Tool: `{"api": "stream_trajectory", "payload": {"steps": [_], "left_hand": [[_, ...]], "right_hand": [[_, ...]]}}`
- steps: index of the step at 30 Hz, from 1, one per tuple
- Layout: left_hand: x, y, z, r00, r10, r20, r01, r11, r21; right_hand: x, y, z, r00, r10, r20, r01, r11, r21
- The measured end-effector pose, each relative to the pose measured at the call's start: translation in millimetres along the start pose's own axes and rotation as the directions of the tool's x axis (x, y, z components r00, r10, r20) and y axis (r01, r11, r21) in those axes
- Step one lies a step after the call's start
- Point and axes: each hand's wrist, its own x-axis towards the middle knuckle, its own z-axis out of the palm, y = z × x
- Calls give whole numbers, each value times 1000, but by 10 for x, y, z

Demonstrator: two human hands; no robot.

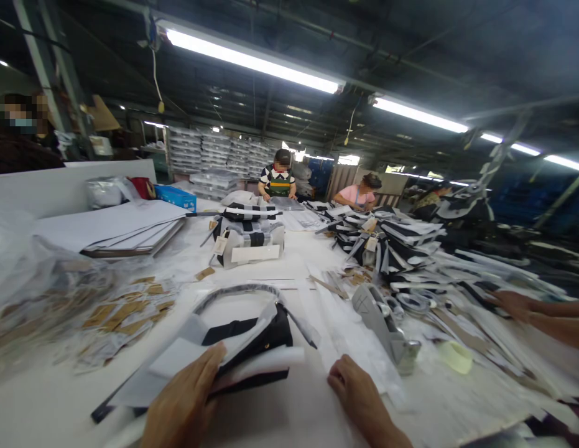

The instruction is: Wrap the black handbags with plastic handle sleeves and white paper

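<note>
A black bag [275,331] with a looped, wrapped handle [237,289] lies on the table in front of me. White wrapping sheets [177,357] cover part of it and stick out at the side. My left hand [189,392] grips the bag's near side, fingers together over a white sheet and its thumb hidden. To the right of the bag, my right hand [357,392] is low over the table with curled fingers, next to translucent white sheets [349,323]. What those fingers hold, if anything, is hidden.
A grey tape dispenser [380,320] and tape roll [456,356] stand right. Loose brown tags [125,311] lie left, below stacked white boards [112,221]. Wrapped bags [254,242] and a heap of black-and-white pieces [387,236] sit farther back. A co-worker's hands [513,305] reach in from the right.
</note>
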Motion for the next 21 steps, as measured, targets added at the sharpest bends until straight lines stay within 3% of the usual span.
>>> {"api": "stream_trajectory", "payload": {"steps": [6,10,15,21], "left_hand": [[4,6,10,998,-45,-50,43,998,-43],[-1,9,-1,996,-61,-58,58,997,-54],[-22,-3,12,997,-65,-40,62,996,-67],[-68,27,50,996,-92,-4,92,994,-63]], "right_hand": [[16,51,1,1000,2,-5,-2,1000,24],[84,70,-154,998,59,28,-57,997,-49],[232,47,-323,979,136,153,-114,983,-140],[268,65,-120,994,2,112,46,906,-420]]}}
